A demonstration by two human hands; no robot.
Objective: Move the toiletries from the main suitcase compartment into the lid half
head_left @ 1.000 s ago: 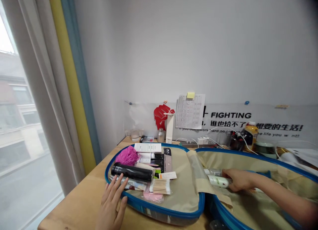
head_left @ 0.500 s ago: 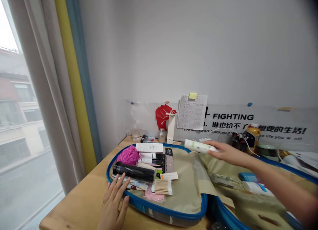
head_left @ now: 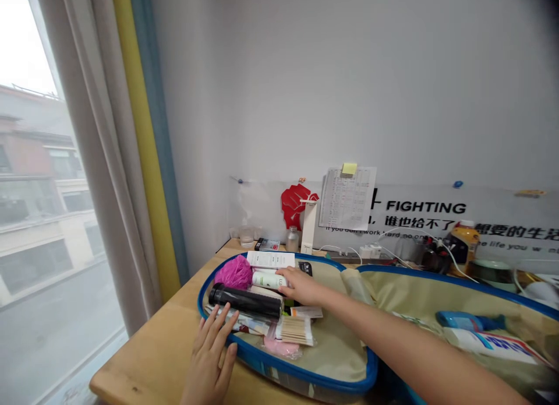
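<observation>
This looks like a bedroom or dorm study corner. A pale wooden table (head_left: pixel 152 358) stands against a grey wall, with long beige, yellow and blue curtains (head_left: pixel 144 160) left of it. Above it hang a motivational "FIGHTING" banner (head_left: pixel 425 207) and a printed paper timetable (head_left: pixel 347 198).

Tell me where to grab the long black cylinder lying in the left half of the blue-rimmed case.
Take the long black cylindrical bottle around its middle, from above. It lies flat on its side, running left to right, so a grip can likely straddle the round barrel front and back. Its right end is crowded by the right hand holding the white green-labelled tube.
</observation>
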